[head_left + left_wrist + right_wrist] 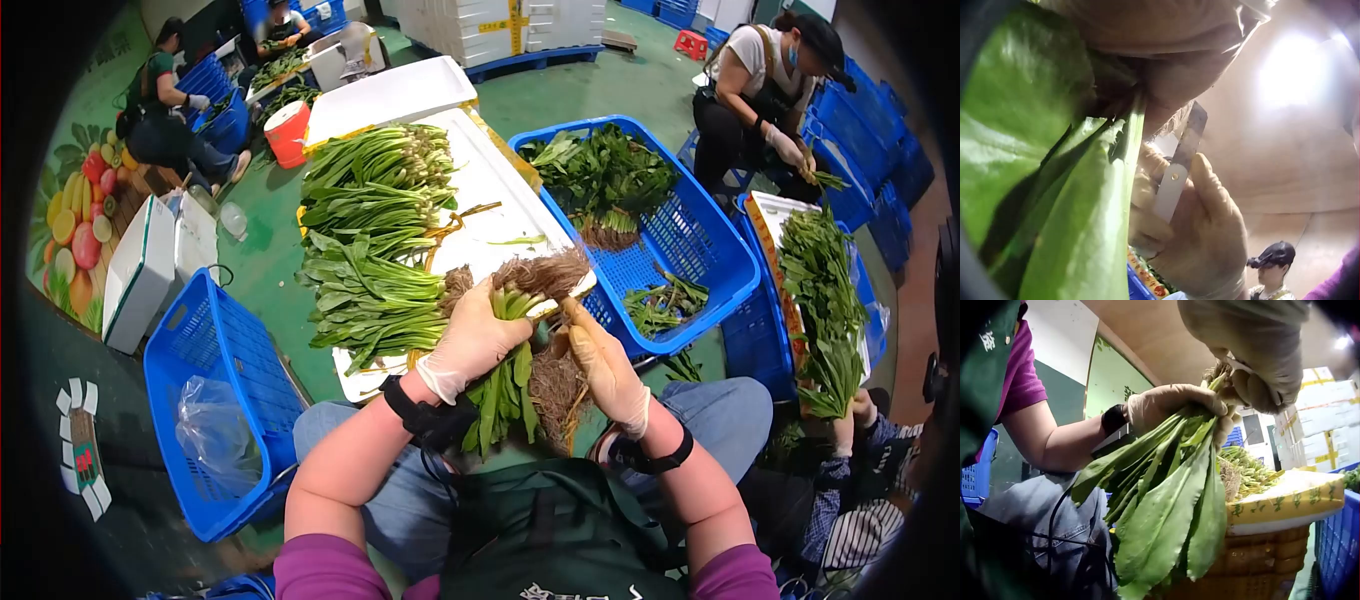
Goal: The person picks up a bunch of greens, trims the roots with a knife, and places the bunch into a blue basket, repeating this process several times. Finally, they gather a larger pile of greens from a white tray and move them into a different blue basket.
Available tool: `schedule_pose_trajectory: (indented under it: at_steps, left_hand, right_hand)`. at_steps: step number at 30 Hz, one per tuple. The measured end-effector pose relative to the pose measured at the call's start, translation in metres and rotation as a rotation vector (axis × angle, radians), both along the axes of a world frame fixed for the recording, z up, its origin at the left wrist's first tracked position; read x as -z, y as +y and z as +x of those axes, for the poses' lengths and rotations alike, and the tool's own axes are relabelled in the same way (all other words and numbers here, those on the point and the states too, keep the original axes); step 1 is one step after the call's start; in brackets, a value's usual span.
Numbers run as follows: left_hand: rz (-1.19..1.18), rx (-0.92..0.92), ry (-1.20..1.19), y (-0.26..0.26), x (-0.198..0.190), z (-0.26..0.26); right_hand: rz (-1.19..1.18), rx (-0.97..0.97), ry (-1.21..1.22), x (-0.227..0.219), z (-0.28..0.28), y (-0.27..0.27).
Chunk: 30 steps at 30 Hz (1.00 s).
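My gloved left hand [478, 335] grips a bunch of long-leaved greens [1169, 515] by the stems. The leaves hang down below the fist, and brown roots [540, 276] stick out past its far side. Close beside the roots, my gloved right hand [612, 378] holds a small knife [1171, 190] with a pale handle and a short, stained blade. In the left wrist view the blade points up toward the root end of the bunch. Sorted bunches of greens [370, 270] lie in rows on a white foam lid [475, 245] in front of me.
A blue basket [735, 285] with rooted greens stands at the right front. Another blue basket [205, 400], holding a clear plastic bag, is on the left. A root clump [558, 385] hangs below my right hand. Other people work at the back and right.
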<state>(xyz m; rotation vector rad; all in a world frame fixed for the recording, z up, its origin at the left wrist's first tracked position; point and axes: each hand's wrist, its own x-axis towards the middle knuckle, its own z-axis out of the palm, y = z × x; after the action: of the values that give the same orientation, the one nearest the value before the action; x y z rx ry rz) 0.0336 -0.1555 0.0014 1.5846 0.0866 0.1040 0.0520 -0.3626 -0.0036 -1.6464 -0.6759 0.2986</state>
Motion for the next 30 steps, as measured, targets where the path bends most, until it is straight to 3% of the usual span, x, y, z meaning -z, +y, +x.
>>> schedule_pose_trajectory:
  at_steps: [3,5,6,7,10,16,30]
  left_hand:
    - [0.194,-0.044,-0.090,-0.005,0.008,0.004]
    - [0.569,-0.085,0.005,-0.008,-0.004,-0.001]
    - [0.669,-0.109,-0.115,-0.008,-0.002,-0.001]
    - [0.672,-0.105,-0.112,-0.010,0.000,0.000]
    - [0.969,-0.181,-0.052,-0.019,-0.002,0.002]
    - [1.045,-0.191,-0.102,-0.020,0.004,0.004]
    - [1.145,-0.180,-0.154,-0.026,0.008,0.000]
  right_hand:
    - [0.031,-0.003,0.038,-0.002,0.005,0.000]
    - [-0.018,-0.120,0.195,-0.011,0.008,0.001]
    - [0.003,-0.125,0.190,-0.009,0.010,0.005]
    - [0.006,-0.123,0.194,-0.005,0.011,0.008]
    - [0.057,-0.045,0.331,0.001,0.013,0.017]
    - [0.189,-0.033,0.450,0.000,0.015,0.020]
    - [0.195,0.038,0.505,0.012,0.021,0.006]
